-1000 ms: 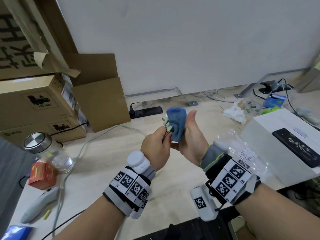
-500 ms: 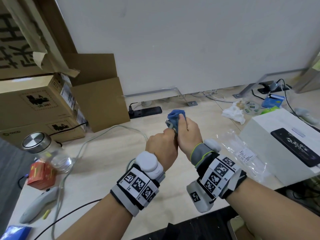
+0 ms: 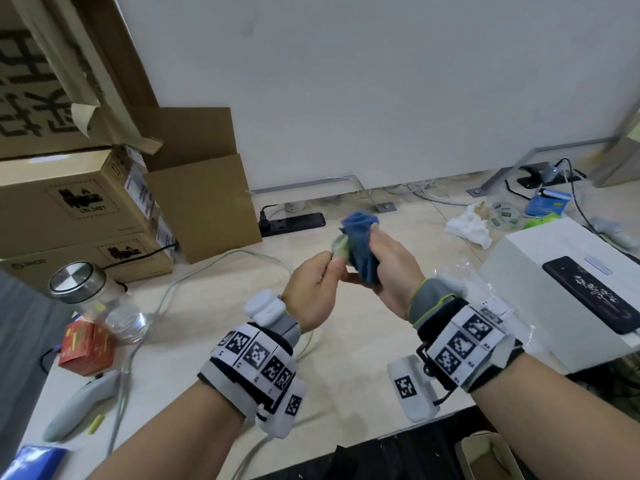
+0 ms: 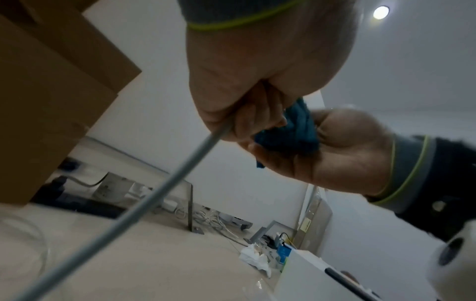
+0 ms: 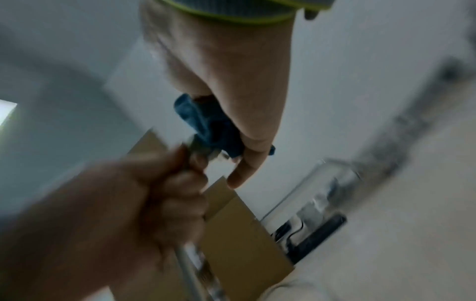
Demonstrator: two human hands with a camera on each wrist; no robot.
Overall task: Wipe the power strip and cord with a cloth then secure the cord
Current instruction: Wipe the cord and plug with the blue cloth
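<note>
Above the table's middle my left hand (image 3: 323, 271) grips the grey cord (image 4: 165, 189) just behind its pale plug (image 3: 341, 245). The cord hangs from that fist down to the table (image 3: 346, 375) and loops away to the left there (image 3: 166, 299). My right hand (image 3: 388, 265) holds a bunched blue cloth (image 3: 362, 244) wrapped over the plug end, right against the left fist. The right wrist view is blurred; it shows the cloth (image 5: 211, 126) under my palm and metal prongs (image 5: 216, 156) poking out. The cord's far end is out of sight.
A black power strip (image 3: 294, 223) lies at the back by the wall. Cardboard boxes (image 3: 86, 209) stand at left, with a glass jar (image 3: 90, 296), red box (image 3: 86, 344) and grey remote (image 3: 79, 407). A white box (image 3: 540, 271) with a phone (image 3: 595, 296) sits right.
My right hand went from an open palm with the thumb up to closed around the cloth on the plug, then turned it. Both hands stayed together and shifted slightly.
</note>
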